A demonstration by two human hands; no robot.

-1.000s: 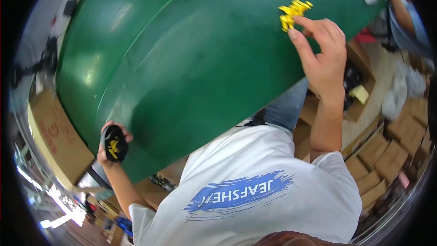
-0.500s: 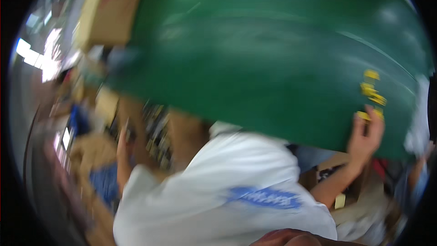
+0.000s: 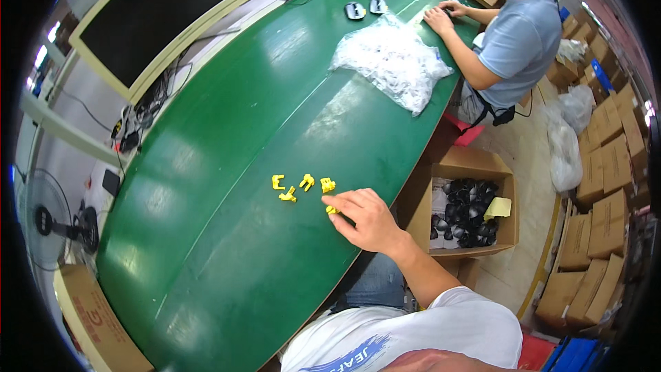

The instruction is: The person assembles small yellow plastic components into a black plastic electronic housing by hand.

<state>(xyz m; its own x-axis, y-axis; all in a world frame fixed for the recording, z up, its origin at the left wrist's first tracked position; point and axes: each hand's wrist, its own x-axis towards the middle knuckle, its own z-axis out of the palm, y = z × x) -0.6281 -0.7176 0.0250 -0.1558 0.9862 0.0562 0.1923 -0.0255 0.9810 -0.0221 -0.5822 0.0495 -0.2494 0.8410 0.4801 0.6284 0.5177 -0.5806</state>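
Note:
My right hand (image 3: 367,219) is over the green table near its front edge. Its thumb and forefinger close on a small yellow plastic piece (image 3: 332,210), which the fingers partly cover. Just beyond the fingertips lies another yellow plastic part (image 3: 328,184). Further left on the tabletop are a forked yellow part (image 3: 307,182), a bracket-shaped one (image 3: 277,182) and one lying tilted (image 3: 288,195). My left hand is out of the picture.
A clear bag of white parts (image 3: 392,58) lies farther along the green table (image 3: 227,255). Beyond it a co-worker (image 3: 520,41) handles something. Below the edge stands a carton of black parts (image 3: 475,217). A monitor (image 3: 165,21) and a fan (image 3: 51,220) line the left.
The view has swung to the right and sharpened, bringing the co-worker and bag into full sight. My left hand has left the picture. My right hand remains at the yellow parts.

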